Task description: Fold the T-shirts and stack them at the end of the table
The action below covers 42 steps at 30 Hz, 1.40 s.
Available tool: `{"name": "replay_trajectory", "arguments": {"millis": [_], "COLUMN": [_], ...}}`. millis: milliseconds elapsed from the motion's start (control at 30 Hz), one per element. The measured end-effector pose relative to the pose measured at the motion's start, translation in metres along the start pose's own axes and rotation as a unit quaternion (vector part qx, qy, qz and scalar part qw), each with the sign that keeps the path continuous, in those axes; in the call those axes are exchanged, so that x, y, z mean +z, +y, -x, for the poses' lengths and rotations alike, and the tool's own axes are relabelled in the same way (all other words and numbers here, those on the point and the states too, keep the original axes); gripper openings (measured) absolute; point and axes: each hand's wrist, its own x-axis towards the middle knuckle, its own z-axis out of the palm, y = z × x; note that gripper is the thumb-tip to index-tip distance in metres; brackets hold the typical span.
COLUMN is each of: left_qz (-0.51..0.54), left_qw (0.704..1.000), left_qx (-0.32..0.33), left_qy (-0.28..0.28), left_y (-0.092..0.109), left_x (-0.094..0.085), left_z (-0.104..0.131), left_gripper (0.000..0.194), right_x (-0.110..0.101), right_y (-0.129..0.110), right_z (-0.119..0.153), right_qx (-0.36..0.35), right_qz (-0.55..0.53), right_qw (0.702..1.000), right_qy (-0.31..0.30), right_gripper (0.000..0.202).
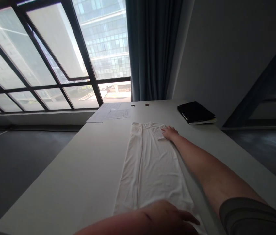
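A white garment (159,169) lies lengthwise on the white table (84,169), with a long fold along its left side and small wrinkles across it. My right hand (170,133) rests at the garment's far right corner, on a small folded part like a sleeve; whether its fingers grip the cloth is unclear. At the bottom of the view, my left hand (167,217) reaches across the garment's near end, its fingers apart and pointing right. It covers part of the cloth, and its lower part is cut off by the frame.
Papers (113,113) lie at the table's far left, and a black folder (196,112) sits on something like a notebook at the far right. Two round holes show near the far edge. Behind stand windows (110,65) and a dark curtain (152,49).
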Motion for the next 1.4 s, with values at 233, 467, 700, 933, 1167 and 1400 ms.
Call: {"name": "replay_trajectory", "arguments": {"millis": [233,467,700,933,1167,1400], "left_qz": [0.017,-0.063,-0.027,-0.004,0.019,-0.007], "left_qw": [0.998,0.996,0.997,0.977,0.964,0.970], "left_qx": [-0.047,-0.038,-0.051,-0.194,-0.232,-0.186], "left_qy": [-0.030,-0.058,0.060,0.086,0.129,0.153], "left_y": [0.013,0.018,0.025,0.021,0.010,-0.002], "left_x": [-0.005,-0.015,-0.037,-0.015,0.029,0.011], "left_z": [-0.037,-0.044,0.015,0.109,0.153,0.135], "left_gripper": [0.048,0.024,0.020,0.021,0.043,0.032], "right_x": [0.012,-0.006,-0.026,-0.005,0.042,0.052], "right_y": [0.003,-0.001,-0.046,-0.123,-0.133,-0.129], "right_z": [-0.004,-0.012,-0.018,-0.021,-0.004,-0.010], "right_qx": [-0.028,-0.022,-0.061,-0.156,-0.142,-0.127], "right_qz": [-0.024,-0.059,-0.071,-0.073,-0.043,-0.015], "right_qw": [0.999,0.997,0.994,0.985,0.988,0.992], "right_qy": [0.017,0.037,0.060,0.020,-0.030,-0.011], "right_gripper": [0.043,0.041,0.036,0.046,0.059,0.058]}}
